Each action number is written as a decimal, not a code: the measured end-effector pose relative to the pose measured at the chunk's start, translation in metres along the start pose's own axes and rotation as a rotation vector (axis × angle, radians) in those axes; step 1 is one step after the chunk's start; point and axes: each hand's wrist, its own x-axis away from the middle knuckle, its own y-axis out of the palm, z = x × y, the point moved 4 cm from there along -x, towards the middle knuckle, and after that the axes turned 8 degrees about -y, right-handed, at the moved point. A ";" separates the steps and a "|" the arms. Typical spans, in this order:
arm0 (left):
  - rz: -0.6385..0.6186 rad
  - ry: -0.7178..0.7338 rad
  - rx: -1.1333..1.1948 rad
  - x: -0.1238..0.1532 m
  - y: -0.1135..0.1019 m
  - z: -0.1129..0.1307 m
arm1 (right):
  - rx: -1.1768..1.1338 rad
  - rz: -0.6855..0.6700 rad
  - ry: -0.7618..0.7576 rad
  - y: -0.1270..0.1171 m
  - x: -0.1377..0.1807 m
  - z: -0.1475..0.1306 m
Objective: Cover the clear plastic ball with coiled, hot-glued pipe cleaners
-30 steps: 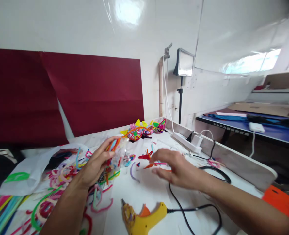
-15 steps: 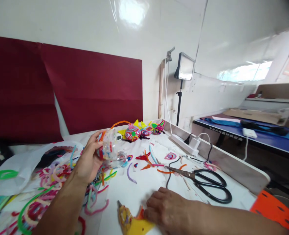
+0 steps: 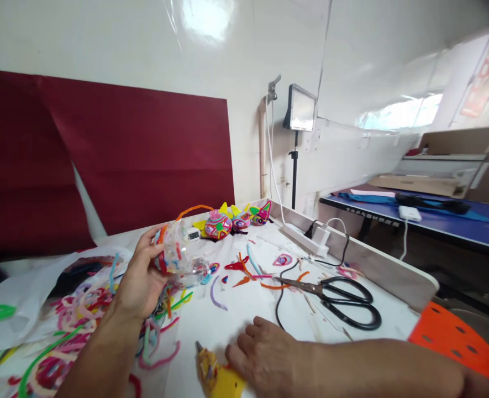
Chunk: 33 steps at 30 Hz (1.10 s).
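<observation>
Btm ctr, R hand (image 3: 264, 352), fingers curled over glue gun (image 3: 223, 380), closure hidden, gun prob. stiff; ctr-left, L hand (image 3: 142, 275), fingers wrapped on clear plastic bottle (image 3: 178, 251), prob. light, slippery, dentable, best held at banded end.

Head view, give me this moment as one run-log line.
left hand: holds clear plastic container | right hand: on yellow glue gun, grip partly hidden | black-handled scissors: lying on table
</observation>
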 end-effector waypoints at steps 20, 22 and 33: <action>-0.057 0.036 0.048 0.012 0.011 -0.008 | -0.719 0.842 0.118 -0.084 0.050 0.052; -0.074 0.040 0.048 0.015 0.014 -0.008 | -0.693 0.841 0.084 -0.089 0.047 0.050; -0.236 0.067 0.010 0.021 0.018 -0.011 | -0.715 0.855 0.143 -0.106 0.035 0.044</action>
